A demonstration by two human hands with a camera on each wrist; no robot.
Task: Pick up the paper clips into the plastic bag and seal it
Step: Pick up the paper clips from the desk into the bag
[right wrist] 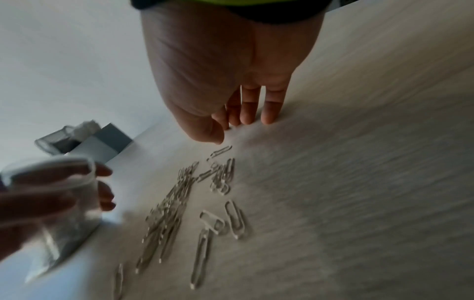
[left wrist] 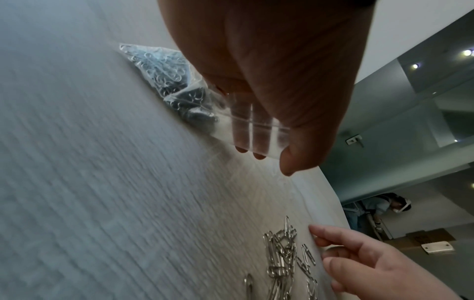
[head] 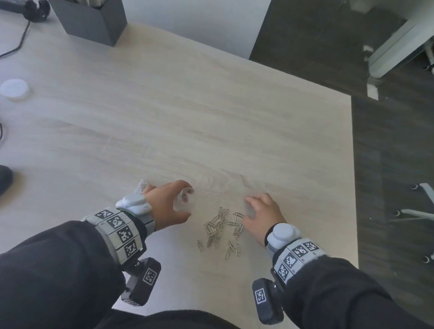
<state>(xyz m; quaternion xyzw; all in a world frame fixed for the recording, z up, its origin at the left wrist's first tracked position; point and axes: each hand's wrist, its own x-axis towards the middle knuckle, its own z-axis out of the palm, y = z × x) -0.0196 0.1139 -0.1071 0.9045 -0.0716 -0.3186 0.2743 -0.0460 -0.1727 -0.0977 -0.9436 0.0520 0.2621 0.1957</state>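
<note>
A loose pile of silver paper clips (head: 220, 229) lies on the pale wooden table (head: 188, 114) near its front edge, between my hands. My left hand (head: 185, 202) grips a clear plastic bag (left wrist: 179, 87) by its open mouth, just left of the pile. The bag's lower end holds several clips and rests on the table. My right hand (head: 249, 207) is just right of the pile, fingers (right wrist: 246, 117) straight down with their tips on the table, holding nothing. In the right wrist view the clips (right wrist: 179, 203) spread out below the thumb, and the bag (right wrist: 59, 194) appears blurred at the left.
A dark box holder (head: 90, 17) stands at the back left, with a black cable (head: 18, 44) and a white round lid (head: 14, 89) further left. The table's right edge (head: 353, 181) drops to dark floor, where a chair base (head: 425, 216) stands.
</note>
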